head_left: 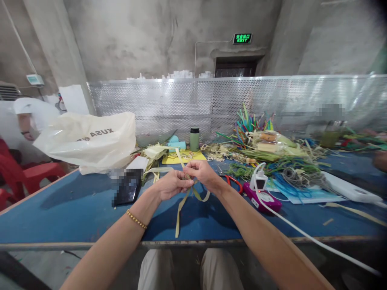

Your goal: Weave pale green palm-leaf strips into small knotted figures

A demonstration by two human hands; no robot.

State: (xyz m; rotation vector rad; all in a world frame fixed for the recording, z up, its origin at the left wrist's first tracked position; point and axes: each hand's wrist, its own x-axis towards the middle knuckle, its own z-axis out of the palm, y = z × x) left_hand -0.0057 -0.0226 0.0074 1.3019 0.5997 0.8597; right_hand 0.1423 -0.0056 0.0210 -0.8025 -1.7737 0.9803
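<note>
Both hands meet above the blue table (99, 223), pinching pale yellow-green leaf strips (180, 215) that look like straw or palm. My left hand (172, 184) has its thumb and fingers closed on the strips from the left. From the right, my right hand (201, 172) pinches them with thumb and forefinger, touching the left fingertips. One strip end hangs down toward the table's front edge, another curls below the right hand, and others stick out upward and leftward. The exact crossing of the strips is hidden by my fingers.
A black phone (128, 187) and a white plastic bag (99, 139) are on the left. Behind my hands stand a green bottle (194, 139) and yellow paper (196, 156). Rightward lie red-handled scissors (235, 183), a purple power strip (261, 201) with a white cable, and heaped coloured strands (293, 177).
</note>
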